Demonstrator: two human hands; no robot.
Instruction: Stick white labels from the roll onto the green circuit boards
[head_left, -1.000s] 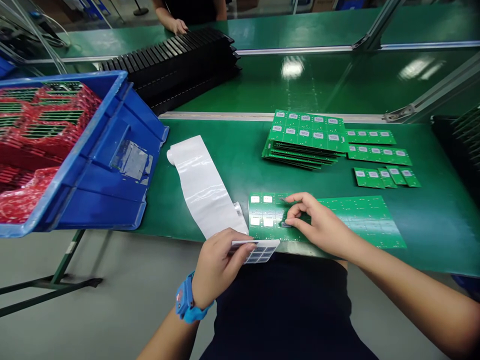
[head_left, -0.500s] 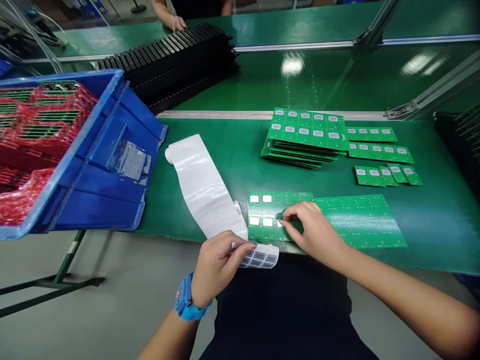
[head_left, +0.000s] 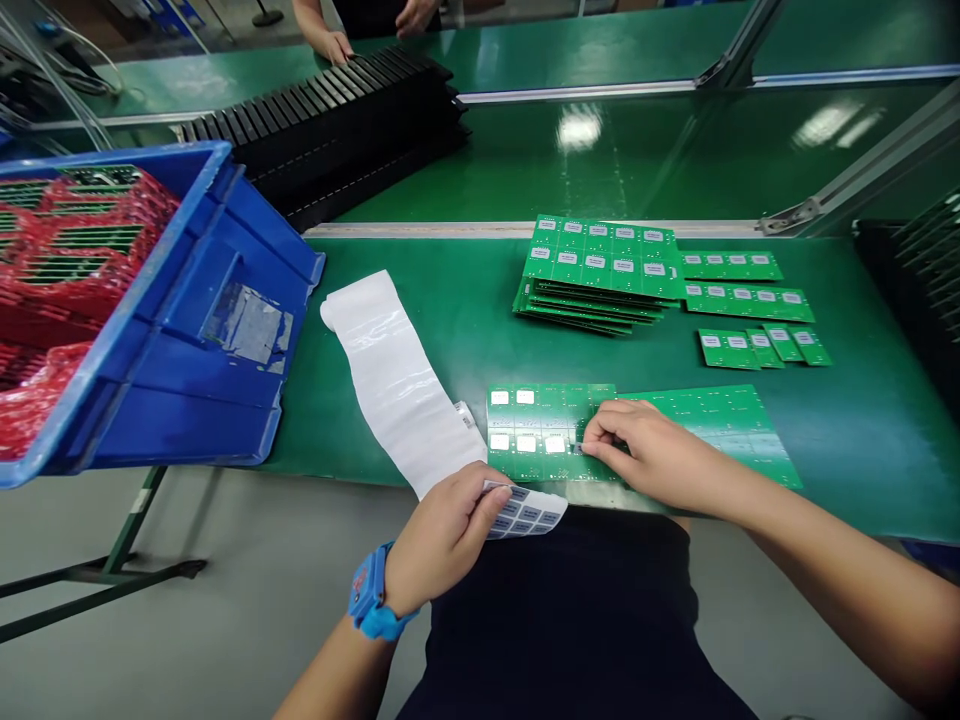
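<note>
My left hand (head_left: 454, 525) pinches a strip of labels (head_left: 529, 512) at the table's front edge; small grey printed labels show on its near end. The strip's white backing (head_left: 409, 375) runs away across the table to a rolled end. With finger and thumb together, my right hand (head_left: 637, 440) holds a small label (head_left: 577, 448) low over the green circuit board panel (head_left: 551, 470). Whether the label touches the board I cannot tell. White labels sit on two upper and three lower sections of this panel. A second, unlabelled panel (head_left: 720, 420) lies to its right, partly behind my hand.
A stack of labelled panels (head_left: 600, 260) stands behind, with smaller labelled board pieces (head_left: 742, 300) to its right. A blue crate (head_left: 255, 250) of boards in red wrap is at left. Beyond the ledge lies a black slotted rack (head_left: 337, 130); a co-worker's hand (head_left: 334, 45) touches it.
My right hand has moved right from the third lower section, where a label now shows uncovered, and holds another label. My left hand still grips the strip. The co-worker's second hand has appeared.
</note>
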